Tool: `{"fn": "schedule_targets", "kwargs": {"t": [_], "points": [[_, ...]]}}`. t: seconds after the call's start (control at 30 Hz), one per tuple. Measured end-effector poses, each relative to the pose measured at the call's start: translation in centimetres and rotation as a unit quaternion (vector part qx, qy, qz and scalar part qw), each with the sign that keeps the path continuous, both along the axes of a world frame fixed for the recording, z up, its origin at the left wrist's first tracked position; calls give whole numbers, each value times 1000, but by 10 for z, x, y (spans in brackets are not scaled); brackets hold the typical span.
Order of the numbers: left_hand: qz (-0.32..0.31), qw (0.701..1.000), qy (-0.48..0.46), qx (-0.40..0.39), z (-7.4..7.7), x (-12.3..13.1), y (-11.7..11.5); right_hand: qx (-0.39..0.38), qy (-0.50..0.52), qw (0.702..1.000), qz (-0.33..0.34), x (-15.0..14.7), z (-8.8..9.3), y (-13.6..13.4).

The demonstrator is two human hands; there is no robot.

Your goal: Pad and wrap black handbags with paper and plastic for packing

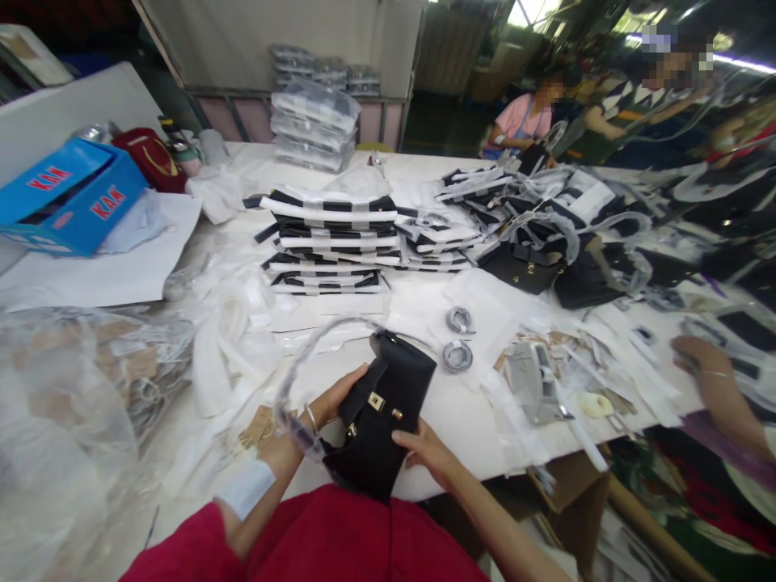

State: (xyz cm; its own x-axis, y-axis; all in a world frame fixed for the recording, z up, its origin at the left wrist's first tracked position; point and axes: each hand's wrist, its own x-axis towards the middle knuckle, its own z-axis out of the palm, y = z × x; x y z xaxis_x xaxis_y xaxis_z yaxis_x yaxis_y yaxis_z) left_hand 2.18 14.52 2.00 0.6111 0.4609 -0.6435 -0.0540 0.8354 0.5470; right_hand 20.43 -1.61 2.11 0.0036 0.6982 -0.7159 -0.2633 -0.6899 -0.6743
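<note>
A black handbag (400, 380) with gold-coloured clasp fittings is tilted up at the table's front edge, close to my body. My left hand (339, 392) grips its left side, the fingers partly hidden behind the bag. On the lower right side, my right hand (424, 449) holds it with the thumb on the front and the fingers underneath. The bag's handle (303, 356), wrapped in clear plastic, loops out to the left over my left forearm. Two wrapped coiled straps (457, 356) lie on the table just right of the bag.
Stacked flat black-and-white bags (333, 238) stand ahead, with more handbags (525, 263) to the right. A grey tape dispenser (533, 380) sits right, a blue box (73, 194) far left. Plastic wrap (54, 420) covers the left side. A co-worker's arm (721, 388) reaches in at right.
</note>
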Motion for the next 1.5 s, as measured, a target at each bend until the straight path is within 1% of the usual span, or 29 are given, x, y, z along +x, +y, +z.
{"fn": "schedule_targets", "kwargs": {"t": [0.03,0.07,0.13,0.17,0.23,0.27,0.3,0.33,0.37,0.43,0.5,0.53,0.57,0.6,0.63,0.67,0.7,0.77,0.87,0.93,0.97,1.03,1.1,1.13,1.17,1.23,1.33,1.43,1.5], "points": [[7,1000,11,-18,-3,4,11,-3,-8,999,-33,-7,-1,-14],[33,999,31,-21,-6,7,22,-13,-9,997,-72,-14,-3,-28],[113,990,79,-8,-15,8,44,-35,-3,990,-138,-24,-7,-51],[146,984,99,-3,-19,5,53,-39,0,988,-151,-27,-7,-60],[198,972,127,3,-28,-9,69,-22,-31,991,-128,-28,-4,-69],[217,966,137,4,-31,-19,75,8,-77,992,-101,-25,0,-70],[232,961,148,3,-33,-31,78,54,-146,985,-70,-21,5,-67],[242,957,159,3,-34,-44,79,113,-230,966,-37,-15,10,-63],[250,953,170,4,-32,-56,78,179,-319,931,-2,-8,16,-56],[249,949,194,11,-27,-77,67,300,-462,829,90,8,23,-38],[215,947,236,42,-21,-88,48,369,-541,728,203,22,24,-16],[178,943,270,79,-19,-88,37,385,-563,685,256,27,22,-4],[155,938,293,101,-17,-85,28,396,-578,648,298,31,19,7],[140,934,305,120,-17,-78,20,403,-588,620,328,34,15,18],[130,931,310,142,-16,-69,16,410,-593,598,350,35,11,27],[126,929,306,163,-15,-59,16,415,-594,584,365,36,7,35],[122,926,302,192,-13,-47,20,416,-593,577,376,36,5,41],[117,915,290,255,-7,-24,37,403,-594,577,390,34,3,49],[113,897,263,337,11,2,68,349,-618,594,379,26,7,50],[96,871,257,407,23,11,75,318,-635,609,354,17,11,46],[70,854,252,451,27,12,71,309,-639,617,341,12,12,43],[-24,820,226,525,31,7,50,310,-630,633,326,6,15,36],[-144,797,188,556,27,-5,18,331,-607,645,325,6,17,29],[-198,777,185,569,23,-13,1,343,-597,648,327,8,18,25],[-233,749,201,587,19,-21,-15,355,-588,647,331,12,18,22],[-270,693,244,622,9,-35,-39,367,-582,639,343,20,15,19],[-283,622,302,665,-1,-44,-57,372,-589,620,361,29,6,23],[-286,565,340,695,-4,-40,-64,370,-608,603,360,30,-2,30],[-298,540,355,703,-4,-35,-68,371,-616,594,360,27,-6,34]]}}
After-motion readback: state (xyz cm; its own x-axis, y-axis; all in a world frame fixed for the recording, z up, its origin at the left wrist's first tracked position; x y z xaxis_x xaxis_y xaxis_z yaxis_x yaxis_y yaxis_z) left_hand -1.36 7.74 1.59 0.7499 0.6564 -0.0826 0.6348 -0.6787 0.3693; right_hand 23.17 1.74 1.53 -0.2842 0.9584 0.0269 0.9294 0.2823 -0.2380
